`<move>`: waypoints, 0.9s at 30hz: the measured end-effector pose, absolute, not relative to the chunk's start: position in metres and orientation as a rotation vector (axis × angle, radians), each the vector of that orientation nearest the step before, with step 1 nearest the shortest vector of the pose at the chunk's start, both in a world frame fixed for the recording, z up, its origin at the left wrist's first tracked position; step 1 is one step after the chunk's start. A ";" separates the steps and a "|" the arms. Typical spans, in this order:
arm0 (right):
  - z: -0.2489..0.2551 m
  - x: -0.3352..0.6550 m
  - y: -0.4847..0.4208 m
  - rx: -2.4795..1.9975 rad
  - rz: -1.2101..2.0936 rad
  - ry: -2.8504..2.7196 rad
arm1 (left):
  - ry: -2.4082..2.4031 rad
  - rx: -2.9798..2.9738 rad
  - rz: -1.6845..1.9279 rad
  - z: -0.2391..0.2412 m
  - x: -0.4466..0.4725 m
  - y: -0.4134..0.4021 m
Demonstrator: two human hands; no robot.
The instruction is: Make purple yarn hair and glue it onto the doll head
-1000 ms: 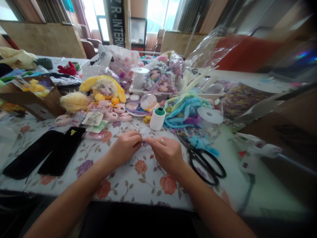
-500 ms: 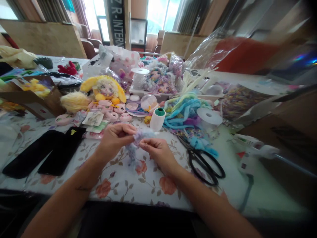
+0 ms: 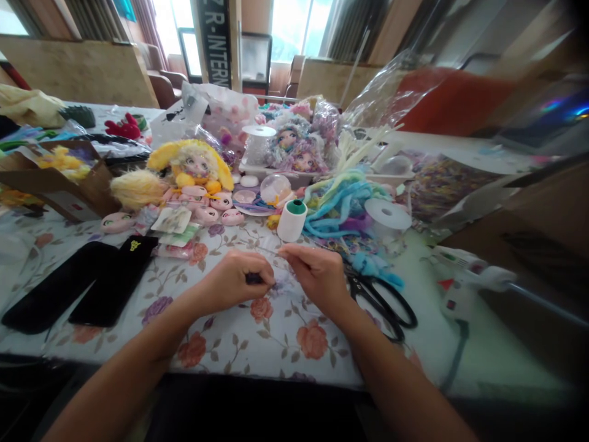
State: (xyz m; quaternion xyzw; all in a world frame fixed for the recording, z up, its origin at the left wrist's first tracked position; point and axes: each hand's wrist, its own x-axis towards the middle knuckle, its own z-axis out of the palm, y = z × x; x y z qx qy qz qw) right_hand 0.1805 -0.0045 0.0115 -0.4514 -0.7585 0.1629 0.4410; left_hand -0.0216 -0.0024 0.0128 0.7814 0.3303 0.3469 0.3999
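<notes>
My left hand (image 3: pixel 237 281) is closed in a fist just above the flowered tablecloth (image 3: pixel 221 337), gripping a small tuft of pale lilac yarn (image 3: pixel 281 286) that peeks out between both hands. My right hand (image 3: pixel 317 275) is pinched close beside it, its fingertips drawing a thin thread (image 3: pixel 270 250) up and to the left. The two hands almost touch. A white thread spool with a green core (image 3: pixel 292 220) stands just behind them. Most of the lilac yarn is hidden by my fingers.
Black scissors (image 3: pixel 381 302) lie right of my right hand, a white glue gun (image 3: pixel 464 282) farther right. Two black phones (image 3: pixel 83 283) lie at left. Behind are doll faces (image 3: pixel 216 212), a yellow-haired doll (image 3: pixel 193 164), blue-green yarn (image 3: pixel 340 205), a clear tape reel (image 3: pixel 388 215) and a cardboard box (image 3: pixel 55 181).
Half a second ago both hands held the lilac yarn raised and spread out; now they have come down together near the cloth, the yarn bunched in my left fist, my right pinching thread.
</notes>
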 end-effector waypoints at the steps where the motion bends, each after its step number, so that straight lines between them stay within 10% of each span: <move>1: 0.016 0.181 -0.004 -1.134 0.532 -1.835 | 0.779 1.845 0.877 0.017 -0.023 -0.005; 8: 0.016 0.167 -0.014 -0.952 1.076 -1.831 | 0.494 1.021 1.222 0.030 -0.035 0.000; 20: -0.004 0.171 -0.015 -0.798 0.051 -2.085 | 1.259 2.239 1.304 0.004 -0.018 0.004; 27: 0.022 0.180 -0.004 -1.033 0.730 -1.799 | 0.685 1.616 0.964 0.022 -0.021 -0.010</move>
